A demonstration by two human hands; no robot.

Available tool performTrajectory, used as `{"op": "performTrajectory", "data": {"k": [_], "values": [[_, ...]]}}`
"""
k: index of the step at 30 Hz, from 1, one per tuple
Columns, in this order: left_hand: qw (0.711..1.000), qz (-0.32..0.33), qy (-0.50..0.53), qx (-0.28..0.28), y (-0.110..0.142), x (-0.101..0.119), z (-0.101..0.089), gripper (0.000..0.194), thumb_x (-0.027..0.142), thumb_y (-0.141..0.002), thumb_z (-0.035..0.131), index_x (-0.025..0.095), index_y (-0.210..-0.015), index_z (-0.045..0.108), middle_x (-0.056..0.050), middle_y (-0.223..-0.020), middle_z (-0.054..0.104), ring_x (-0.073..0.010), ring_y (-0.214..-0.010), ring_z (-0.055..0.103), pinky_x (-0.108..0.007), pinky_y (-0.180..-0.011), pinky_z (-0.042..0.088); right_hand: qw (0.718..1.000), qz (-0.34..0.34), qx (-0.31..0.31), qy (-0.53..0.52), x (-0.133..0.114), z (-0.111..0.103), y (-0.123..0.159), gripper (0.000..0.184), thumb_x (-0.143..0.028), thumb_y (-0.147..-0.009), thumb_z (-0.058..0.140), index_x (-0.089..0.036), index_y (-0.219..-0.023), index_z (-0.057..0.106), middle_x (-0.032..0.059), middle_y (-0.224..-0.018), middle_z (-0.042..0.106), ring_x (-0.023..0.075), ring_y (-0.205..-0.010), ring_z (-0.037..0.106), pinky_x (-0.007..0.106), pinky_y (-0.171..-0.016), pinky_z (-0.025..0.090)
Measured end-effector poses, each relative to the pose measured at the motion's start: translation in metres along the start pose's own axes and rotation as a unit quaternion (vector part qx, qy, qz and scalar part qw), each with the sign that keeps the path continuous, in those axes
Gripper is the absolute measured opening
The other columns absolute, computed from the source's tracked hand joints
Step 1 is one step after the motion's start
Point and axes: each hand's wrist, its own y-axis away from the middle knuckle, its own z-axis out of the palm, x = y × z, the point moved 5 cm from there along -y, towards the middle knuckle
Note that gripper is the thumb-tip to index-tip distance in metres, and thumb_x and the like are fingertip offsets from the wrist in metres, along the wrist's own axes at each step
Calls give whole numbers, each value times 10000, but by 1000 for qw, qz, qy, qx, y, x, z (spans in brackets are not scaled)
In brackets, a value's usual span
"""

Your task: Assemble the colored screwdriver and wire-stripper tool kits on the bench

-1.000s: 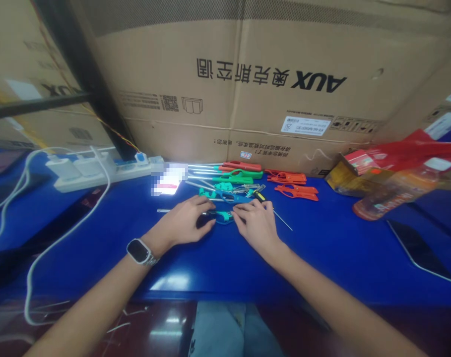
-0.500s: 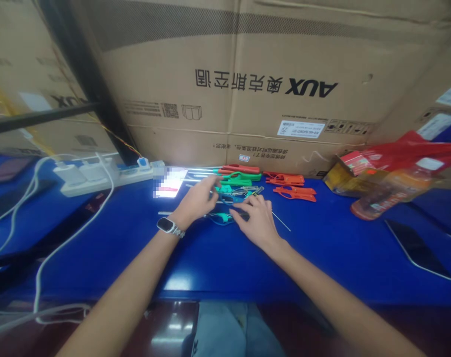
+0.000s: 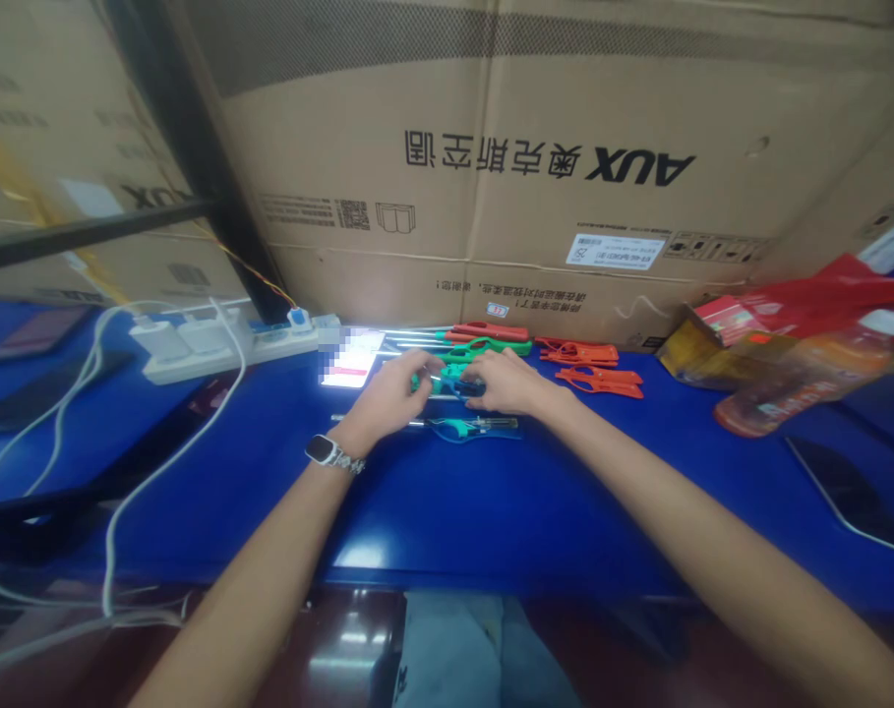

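My left hand (image 3: 393,393), thumb and fingers curved and apart, hovers around a small teal piece (image 3: 416,382); contact is unclear. Pinched in the fingertips of my right hand (image 3: 506,381) is the edge of a dark blue lighter shell (image 3: 471,388), mostly covered by the fingers. Nearer to me lies another blue lighter shell (image 3: 476,436), holding a teal trigger (image 3: 457,428) and a clear part, its metal tube running left. Just beyond my hands are a green lighter shell (image 3: 491,347) and a red lighter shell (image 3: 487,332) with metal tubes.
Several orange-red shells (image 3: 598,379) lie to the right, before a drink bottle (image 3: 801,383) and a dark phone (image 3: 845,487). A lit phone (image 3: 354,359) and a power strip (image 3: 269,344) with white cables are at left. A large cardboard box (image 3: 535,216) stands behind the blue table (image 3: 565,531).
Both hands have left the near blue shell, the left first, and moved away from me to the blue shell behind it. The near shell now lies uncovered.
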Motion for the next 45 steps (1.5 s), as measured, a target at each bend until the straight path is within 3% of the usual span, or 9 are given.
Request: {"op": "performTrajectory", "data": {"k": [3, 8, 15, 18, 23, 30, 39, 42, 45], "values": [[1000, -1, 0, -8, 0, -3, 0, 277, 96, -847, 479, 174, -1051, 650, -57, -1009, 701, -188, -868, 648, -320, -728, 503, 1000, -14, 4, -1, -2, 0, -3, 157, -258, -775, 733, -209, -924, 734, 69, -950, 719, 276, -983, 613, 372, -808, 385], [1000, 1, -1, 9, -1, -2, -5, 259, 110, -847, 487, 168, -1033, 659, -64, -988, 700, -185, -846, 634, -309, -700, 484, 988, -22, 57, -141, 5, -3, 1, 447, -198, -738, 742, -196, -1182, 695, 72, -1102, 700, 231, -983, 635, 349, -841, 461], [999, -2, 23, 46, -3, 11, -18, 205, 189, -876, 485, 165, -960, 670, -51, -894, 690, -174, -814, 613, -283, -671, 467, 957, -36, 150, -246, -1, -25, 36, 457, -159, -746, 713, -249, -1194, 703, 57, -1161, 671, 222, -1045, 636, 382, -922, 494], [999, -10, 26, 43, -4, 13, -20, 205, 211, -879, 484, 164, -943, 673, -49, -884, 698, -173, -794, 614, -277, -649, 461, 957, -51, 136, -251, -15, -20, 50, 426, -198, -781, 720, -262, -1202, 702, 56, -1150, 677, 223, -1056, 634, 396, -946, 491], [999, -26, 30, 20, -3, 8, -15, 207, 199, -876, 486, 161, -936, 681, -52, -907, 713, -176, -810, 633, -283, -668, 471, 961, -96, 85, -245, -34, 8, 59, 382, -245, -865, 685, -245, -1247, 679, 75, -1192, 654, 213, -1094, 605, 393, -992, 472], [999, -29, 23, -15, -2, 4, -8, 206, 169, -875, 503, 169, -952, 694, -44, -893, 721, -180, -809, 639, -295, -680, 478, 966, -109, 91, -216, -29, 23, 55, 354, -286, -901, 668, -271, -1255, 669, 60, -1194, 658, 220, -1119, 559, 425, -1006, 448], [999, -22, 26, -39, -1, 3, -3, 212, 170, -856, 522, 169, -974, 698, -53, -963, 722, -173, -810, 639, -284, -677, 479, 959, -88, 89, -255, -27, 30, 54, 336, -267, -875, 708, -245, -1209, 685, 61, -1169, 669, 230, -1078, 570, 431, -979, 428], [996, -23, 51, -76, 2, 5, -1, 179, 176, -807, 579, 165, -927, 711, -52, -929, 724, -169, -788, 636, -278, -687, 489, 954, -73, 90, -277, -23, 35, 53, 333, -258, -852, 736, -242, -1182, 696, 62, -1137, 673, 236, -1063, 591, 431, -963, 422], [986, -23, 66, -153, 6, 9, 5, 178, 174, -744, 637, 174, -893, 734, -37, -871, 726, -168, -766, 634, -275, -701, 489, 947, -67, 88, -300, -22, 37, 52, 335, -242, -835, 751, -242, -1167, 704, 53, -1100, 672, 225, -1034, 610, 412, -948, 427]]}}
